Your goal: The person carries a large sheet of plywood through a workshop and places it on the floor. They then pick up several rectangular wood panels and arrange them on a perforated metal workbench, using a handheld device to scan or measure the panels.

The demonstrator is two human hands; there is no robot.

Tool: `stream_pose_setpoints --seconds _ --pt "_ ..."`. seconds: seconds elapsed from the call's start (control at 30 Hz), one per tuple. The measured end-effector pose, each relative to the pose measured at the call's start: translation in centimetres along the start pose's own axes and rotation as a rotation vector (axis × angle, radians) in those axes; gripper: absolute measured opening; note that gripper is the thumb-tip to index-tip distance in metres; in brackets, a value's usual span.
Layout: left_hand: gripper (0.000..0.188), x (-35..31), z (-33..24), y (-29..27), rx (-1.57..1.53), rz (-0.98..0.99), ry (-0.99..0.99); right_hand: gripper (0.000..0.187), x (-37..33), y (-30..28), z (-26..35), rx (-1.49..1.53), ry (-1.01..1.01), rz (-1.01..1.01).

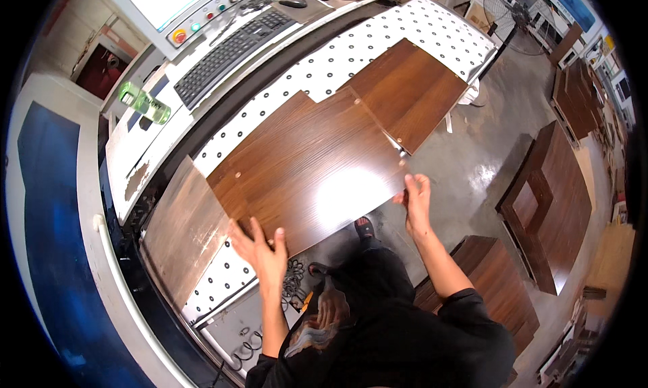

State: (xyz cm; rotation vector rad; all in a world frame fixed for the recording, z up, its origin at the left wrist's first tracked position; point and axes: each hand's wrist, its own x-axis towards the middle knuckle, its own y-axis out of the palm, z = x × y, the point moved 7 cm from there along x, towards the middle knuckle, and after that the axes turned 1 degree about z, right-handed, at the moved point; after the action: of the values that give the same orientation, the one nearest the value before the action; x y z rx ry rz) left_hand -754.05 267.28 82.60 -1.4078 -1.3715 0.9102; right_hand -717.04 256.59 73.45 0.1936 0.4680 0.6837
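A large dark brown wood-grain panel point(304, 165) lies on a white machine bed with black dots point(378, 43), its near edge hanging over the bed's front. My left hand point(260, 249) has its fingers spread against the panel's near left edge. The panel's near right corner is pinched in my right hand point(415, 195). A second dark panel point(408, 91) lies just beyond it on the bed, and a duller brown board point(182, 233) lies to its left.
A control console with a keyboard point(233, 47), screen and coloured buttons stands behind the bed. A green bottle point(144, 103) lies on the console's side. More dark panels are stacked on the concrete floor at right point(553, 199) and by my right elbow point(493, 280).
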Motion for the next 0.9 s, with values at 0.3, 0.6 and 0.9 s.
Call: stream_pose_setpoints --seconds 0.3,0.6,0.9 --pt "0.066 2.3 -19.8 5.5 -0.189 0.086 0.381 0.071 9.9 -5.8 4.3 -0.228 -0.263 -0.178" --pt "0.032 1.6 -15.5 1.8 -0.426 0.003 0.194 0.07 20.9 -7.7 8.0 -0.219 -0.471 -0.258" --pt "0.016 -4.6 2.0 -2.6 -0.42 -0.515 -0.287 0.057 23.0 -6.6 9.2 -0.548 -0.512 -0.508"
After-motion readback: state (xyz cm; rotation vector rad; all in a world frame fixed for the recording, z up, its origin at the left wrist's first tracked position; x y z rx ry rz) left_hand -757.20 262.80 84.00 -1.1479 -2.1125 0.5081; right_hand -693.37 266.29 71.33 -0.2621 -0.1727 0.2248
